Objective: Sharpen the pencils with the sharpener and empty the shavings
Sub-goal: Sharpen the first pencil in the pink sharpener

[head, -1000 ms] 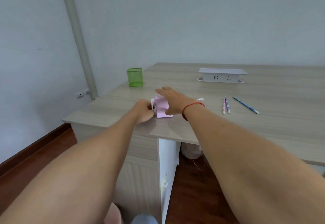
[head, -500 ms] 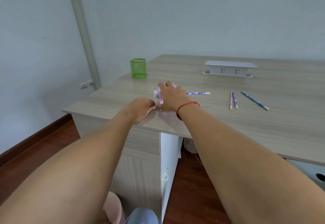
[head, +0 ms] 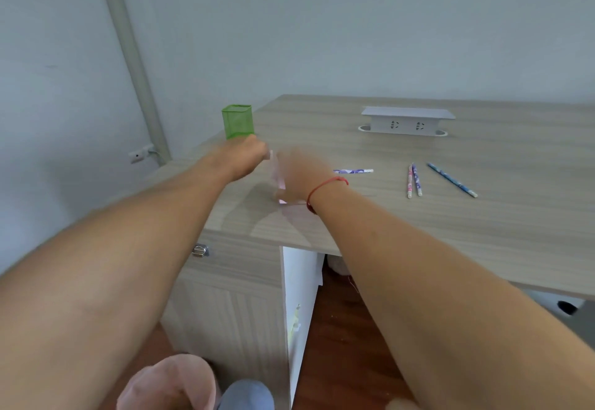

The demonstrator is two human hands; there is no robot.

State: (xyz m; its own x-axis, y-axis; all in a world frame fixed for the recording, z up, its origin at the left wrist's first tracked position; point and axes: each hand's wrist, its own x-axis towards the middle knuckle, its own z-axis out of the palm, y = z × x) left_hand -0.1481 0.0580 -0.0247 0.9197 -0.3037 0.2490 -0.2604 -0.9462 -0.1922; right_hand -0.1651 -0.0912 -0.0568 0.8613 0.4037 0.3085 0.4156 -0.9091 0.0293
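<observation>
The pink sharpener [head: 279,182] stands near the desk's left front corner, mostly hidden and blurred. My right hand [head: 301,175], with a red string at the wrist, grips its body from the right. My left hand [head: 248,159] is closed at the sharpener's upper left end, apparently on its small crank handle [head: 271,153]. A purple patterned pencil [head: 353,171] sticks out to the right from behind my right hand. Two more patterned pencils [head: 413,180] lie side by side on the desk, with a blue pencil [head: 452,180] further right.
A green mesh pen holder [head: 237,121] stands just behind my left hand. A white socket box [head: 407,121] sits at the back of the wooden desk [head: 450,235]. On the floor below, a pink bin [head: 167,384] is next to the desk cabinet.
My left hand has risen from the desk surface to the sharpener's upper end, towards the green holder. My right hand stays on the sharpener. The camera has tilted down.
</observation>
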